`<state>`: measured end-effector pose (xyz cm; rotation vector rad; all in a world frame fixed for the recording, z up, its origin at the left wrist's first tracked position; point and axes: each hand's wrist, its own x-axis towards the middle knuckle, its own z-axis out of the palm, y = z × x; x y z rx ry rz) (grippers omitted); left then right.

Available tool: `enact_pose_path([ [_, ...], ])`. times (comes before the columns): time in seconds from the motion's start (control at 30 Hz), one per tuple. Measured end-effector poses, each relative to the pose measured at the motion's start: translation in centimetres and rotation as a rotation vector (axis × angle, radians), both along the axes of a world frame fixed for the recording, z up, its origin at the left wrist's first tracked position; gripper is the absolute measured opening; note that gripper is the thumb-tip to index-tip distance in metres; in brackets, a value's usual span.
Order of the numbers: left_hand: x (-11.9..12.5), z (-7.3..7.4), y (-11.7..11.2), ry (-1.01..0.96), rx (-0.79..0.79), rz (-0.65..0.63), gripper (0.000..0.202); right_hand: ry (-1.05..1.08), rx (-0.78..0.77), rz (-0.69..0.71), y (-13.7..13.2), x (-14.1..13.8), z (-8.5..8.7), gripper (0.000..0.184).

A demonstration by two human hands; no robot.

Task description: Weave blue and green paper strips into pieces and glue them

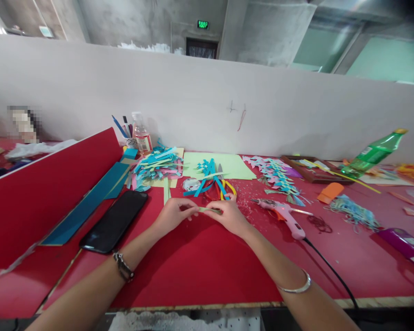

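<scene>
A narrow pale-green paper strip [204,209] stretches between my two hands above the red table. My left hand [175,215] pinches one end between thumb and finger. At the other end my right hand [230,214] has its fingers closed on the strip, partly covering it. Just beyond my hands lie blue strips woven into a small checkered piece [207,171], over scissors [221,171] and yellow-handled pliers [229,187]. Another pale strip [167,189] lies beyond my left hand. A heap of cut blue, yellow and pink paper strips [157,164] sits at the back left.
On the left are a black phone [114,221] and an upright red board [51,193]. To the right lie a pink glue gun [283,216] with a trailing cord, woven paper pieces [275,174], a leaning green bottle [376,154] and a purple device [404,244]. A white partition [179,101] stands behind.
</scene>
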<state>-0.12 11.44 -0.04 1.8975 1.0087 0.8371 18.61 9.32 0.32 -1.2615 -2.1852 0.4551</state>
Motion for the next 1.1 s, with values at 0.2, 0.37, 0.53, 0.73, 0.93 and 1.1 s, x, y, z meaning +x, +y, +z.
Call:
enact_pose_path([
  [0.2, -0.4, 0.1, 0.4, -0.009, -0.038, 0.044, 0.022, 0.086, -0.059, 0.05, 0.1, 0.4, 0.1, 0.022],
  [0.37, -0.7, 0.7, 0.6, -0.027, -0.061, 0.07, 0.02, 0.137, -0.118, 0.033, 0.2, 0.6, 0.1, 0.023],
  [0.53, -1.0, 1.2, 0.7, -0.03, -0.073, 0.102, 0.017, 0.201, -0.126, -0.014, 0.3, 0.7, 0.2, 0.022],
  [0.73, -1.1, 1.4, 0.6, -0.055, -0.101, 0.089, 0.019, 0.245, -0.135, -0.021, 0.3, 0.7, 0.2, 0.022],
  [0.93, -1.4, 1.1, 1.1, -0.09, -0.091, 0.15, 0.022, 0.31, -0.116, -0.09, 0.5, 0.8, 0.1, 0.021],
  [1.1, -1.8, 0.5, 1.9, -0.159, -0.115, 0.178, 0.027, 0.494, -0.194, -0.172, 0.8, 1.0, -0.1, 0.024],
])
